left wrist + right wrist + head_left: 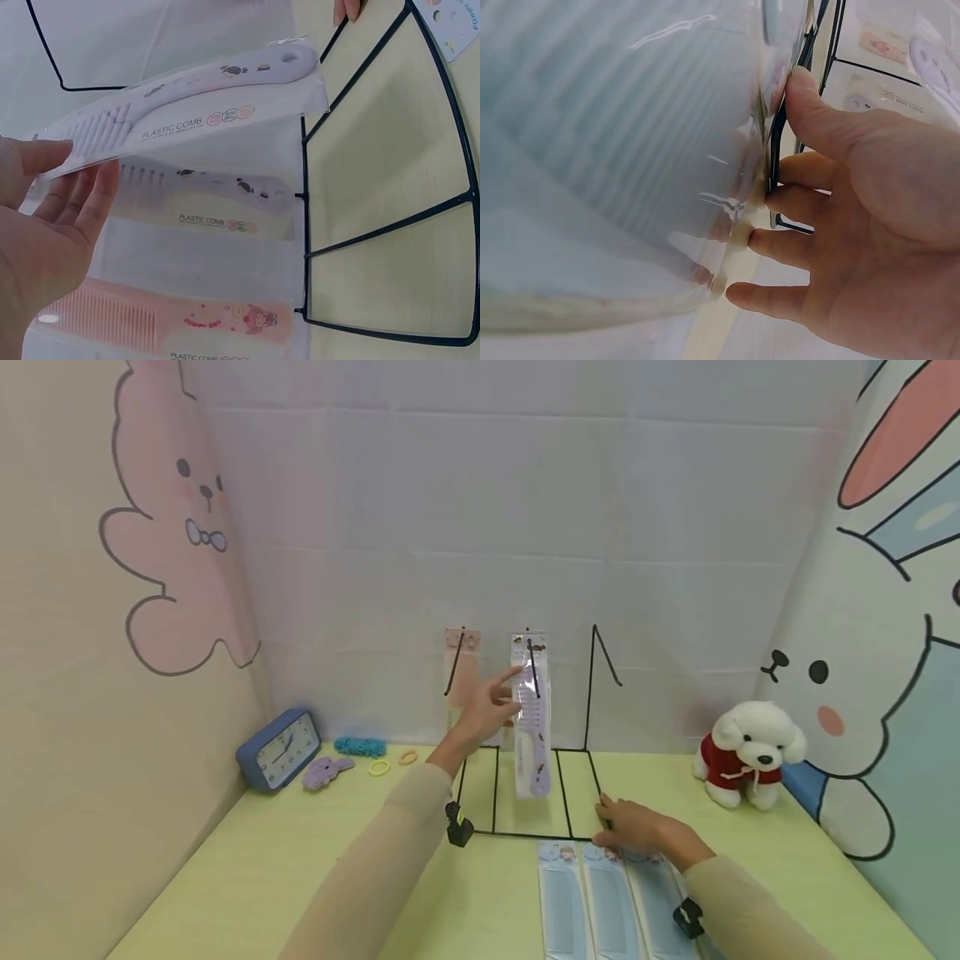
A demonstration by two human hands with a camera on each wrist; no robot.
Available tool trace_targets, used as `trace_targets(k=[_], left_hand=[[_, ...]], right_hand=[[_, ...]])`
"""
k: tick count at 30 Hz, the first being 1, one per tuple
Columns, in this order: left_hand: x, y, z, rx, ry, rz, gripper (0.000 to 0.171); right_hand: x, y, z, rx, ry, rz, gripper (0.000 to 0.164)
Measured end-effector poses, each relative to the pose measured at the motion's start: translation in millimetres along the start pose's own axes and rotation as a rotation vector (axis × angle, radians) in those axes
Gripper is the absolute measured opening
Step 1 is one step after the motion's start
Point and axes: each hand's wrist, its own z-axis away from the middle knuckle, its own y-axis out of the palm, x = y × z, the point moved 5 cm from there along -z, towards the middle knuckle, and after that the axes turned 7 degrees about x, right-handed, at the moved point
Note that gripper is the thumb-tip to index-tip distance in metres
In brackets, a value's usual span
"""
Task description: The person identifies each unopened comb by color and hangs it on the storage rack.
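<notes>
My left hand (pixel 486 708) pinches a packaged purple comb (pixel 225 82) between thumb and fingers at its toothed part. The comb hangs upright at the middle hook of a black wire rack (pixel 564 793), in clear plastic with a white card. Behind it in the left wrist view shows a second purple comb (pixel 225 184). A packaged pink comb (pixel 217 315) hangs at the left hook. Low on the right, my right hand (pixel 637 827) grips the front right corner of the rack's base, thumb and fingers at the black wire (pixel 777 142).
Several packaged blue combs (pixel 567 902) lie in front of the rack. The rack's right hook (pixel 606 656) is bare. At left are a blue clock (pixel 285 752), a purple hair clip (pixel 326 772), a blue coil (pixel 360 747) and small rings (pixel 378 774). A white plush dog (pixel 757 735) sits right.
</notes>
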Motion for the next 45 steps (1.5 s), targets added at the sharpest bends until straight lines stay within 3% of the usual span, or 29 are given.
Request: trace_targets(k=[8, 18, 27, 36, 40, 45], left_hand=[[1.4, -3.4, -4.1, -0.019, -0.008, -0.018, 0.067], [3.5, -3.7, -4.1, -0.004, 0.000, 0.046, 0.065], [14.0, -8.2, -0.6, -0.094, -0.020, 0.040, 0.061], [25.4, -9.5, 8.8, -0.107, -0.004, 0.042, 0.060], [27.5, -11.6, 22.0, -0.073, 0.005, -0.016, 0.054], [40.0, -20.0, 47.3, 0.031, -0.017, -0.253, 0.044]], right_hand=[[0.1, 0.7, -0.7, -0.008, -0.001, 0.016, 0.071], [1.3, -1.4, 1.1, -0.012, -0.002, 0.002, 0.068], [-2.3, 1.6, -1.2, -0.006, 0.008, 0.003, 0.069], [-3.1, 2.3, -1.4, -0.005, 0.012, 0.004, 0.070], [-2.6, 2.0, -1.1, -0.008, 0.010, 0.002, 0.070], [-1.3, 1.6, 0.0, -0.009, 0.003, 0.002, 0.070]])
